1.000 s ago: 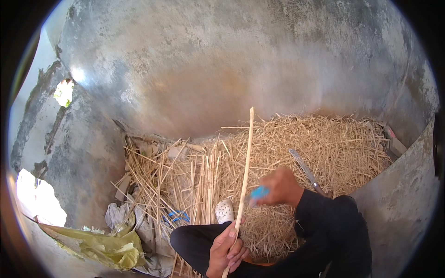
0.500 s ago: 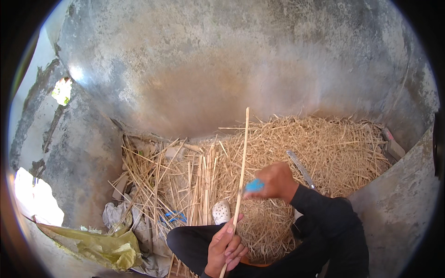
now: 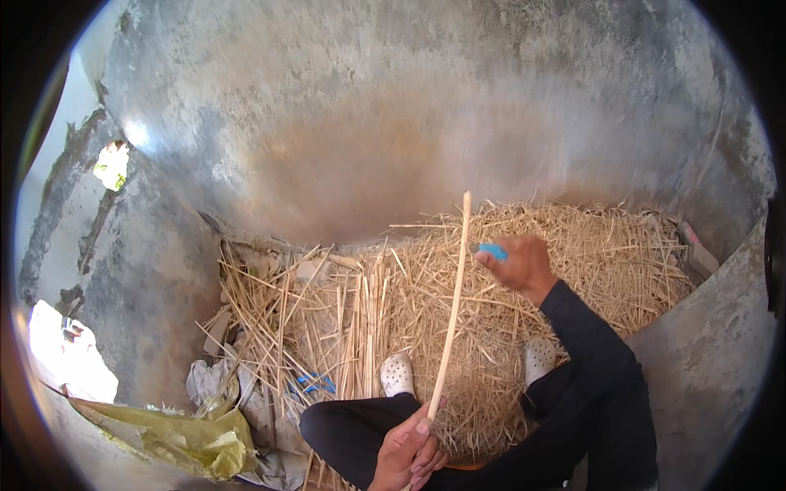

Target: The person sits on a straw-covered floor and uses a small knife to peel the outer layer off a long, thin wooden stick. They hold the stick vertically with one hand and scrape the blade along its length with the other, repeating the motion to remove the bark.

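My left hand (image 3: 412, 452), low in the middle, is closed round the lower part of a long pale bamboo-like strip (image 3: 455, 315). The strip rises upright, bowing slightly, and its top stands in front of the grey wall. My right hand (image 3: 522, 263) is closed on a small tool with a bright blue handle (image 3: 492, 252), just right of the strip's upper part. The tool's working end is too small and blurred to make out, and I cannot tell whether it touches the strip. Beneath both hands lies a heap of pale shavings (image 3: 606, 262).
Loose strips (image 3: 360, 327) lie in a pile to the left. Light perforated clogs (image 3: 397, 375) are on my feet. A yellow-green sack (image 3: 176, 442), crumpled grey cloth (image 3: 205, 380) and blue cord (image 3: 313, 383) lie at lower left. A concrete wall (image 3: 393, 123) closes the far side.
My right hand with the blue-handled tool has moved up along the strip, away from my left hand. The strip has shifted right. The metal blade seen on the shavings earlier no longer shows.
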The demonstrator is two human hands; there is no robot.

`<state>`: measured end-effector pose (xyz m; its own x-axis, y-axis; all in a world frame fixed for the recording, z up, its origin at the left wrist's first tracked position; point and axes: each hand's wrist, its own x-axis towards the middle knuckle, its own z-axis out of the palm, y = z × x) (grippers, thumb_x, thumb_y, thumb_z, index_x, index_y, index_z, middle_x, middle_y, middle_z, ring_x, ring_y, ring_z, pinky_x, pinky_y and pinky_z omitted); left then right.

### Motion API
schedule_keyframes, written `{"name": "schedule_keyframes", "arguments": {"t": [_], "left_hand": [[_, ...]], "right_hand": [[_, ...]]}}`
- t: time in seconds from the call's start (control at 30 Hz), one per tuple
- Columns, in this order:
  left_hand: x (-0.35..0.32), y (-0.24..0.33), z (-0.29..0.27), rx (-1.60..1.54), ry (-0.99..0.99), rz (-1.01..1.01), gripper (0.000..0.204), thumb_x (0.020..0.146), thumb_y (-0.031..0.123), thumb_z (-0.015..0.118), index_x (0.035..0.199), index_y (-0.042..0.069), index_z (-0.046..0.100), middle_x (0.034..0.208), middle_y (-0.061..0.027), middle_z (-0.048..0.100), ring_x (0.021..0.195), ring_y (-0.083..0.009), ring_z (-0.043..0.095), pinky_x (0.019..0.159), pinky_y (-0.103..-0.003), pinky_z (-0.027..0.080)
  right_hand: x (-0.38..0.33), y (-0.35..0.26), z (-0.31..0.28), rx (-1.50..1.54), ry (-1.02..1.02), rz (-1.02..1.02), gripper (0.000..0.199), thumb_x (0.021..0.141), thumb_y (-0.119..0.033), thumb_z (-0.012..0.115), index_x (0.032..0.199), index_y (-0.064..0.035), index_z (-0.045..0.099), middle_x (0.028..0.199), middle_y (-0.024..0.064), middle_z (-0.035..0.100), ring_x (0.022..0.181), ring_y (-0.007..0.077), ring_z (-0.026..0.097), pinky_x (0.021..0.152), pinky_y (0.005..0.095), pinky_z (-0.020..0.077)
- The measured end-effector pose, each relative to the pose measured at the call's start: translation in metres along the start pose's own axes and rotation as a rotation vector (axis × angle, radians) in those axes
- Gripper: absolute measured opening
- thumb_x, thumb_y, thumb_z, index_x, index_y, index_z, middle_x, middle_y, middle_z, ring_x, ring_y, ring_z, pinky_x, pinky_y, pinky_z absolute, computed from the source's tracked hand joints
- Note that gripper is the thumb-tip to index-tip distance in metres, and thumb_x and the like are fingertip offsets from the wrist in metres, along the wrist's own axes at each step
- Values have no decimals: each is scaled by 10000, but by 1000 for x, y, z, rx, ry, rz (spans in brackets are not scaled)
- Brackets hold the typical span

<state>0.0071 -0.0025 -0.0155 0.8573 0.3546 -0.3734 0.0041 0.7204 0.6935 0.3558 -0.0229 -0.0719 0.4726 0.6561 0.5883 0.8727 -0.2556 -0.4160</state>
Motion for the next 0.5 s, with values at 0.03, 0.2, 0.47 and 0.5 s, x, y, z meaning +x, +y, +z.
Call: {"name": "schedule_keyframes", "arguments": {"t": [0.03,0.2,0.47,0.5], "left_hand": [[2,1,1,1,-10,4,378,1008,180,411,1350,21,390,479,39,336,339,-74,293,337,-217,271],[-3,4,7,36,58,-15,421,1004,168,429,1396,23,369,470,40,327,351,-68,293,369,-204,271],[-2,9,27,164,64,-135,405,1026,207,368,1386,21,379,460,46,283,324,-52,275,421,-216,309],[0,8,24,144,53,-130,405,1025,208,372,1384,22,382,461,48,286,325,-51,274,418,-216,309]], "right_hand": [[-12,-13,8,36,4,-61,720,762,-797,472,513,-131,587,403,20,461,341,177,460,369,346,365],[-20,-33,16,-4,64,-219,731,784,-801,428,521,-140,596,403,8,453,330,154,410,357,324,327],[22,53,-7,-306,258,-145,745,739,-825,459,489,-129,542,390,29,438,326,195,433,353,341,332],[19,57,0,-283,242,-131,752,736,-829,455,480,-126,528,385,29,432,325,197,438,353,340,335]]}}
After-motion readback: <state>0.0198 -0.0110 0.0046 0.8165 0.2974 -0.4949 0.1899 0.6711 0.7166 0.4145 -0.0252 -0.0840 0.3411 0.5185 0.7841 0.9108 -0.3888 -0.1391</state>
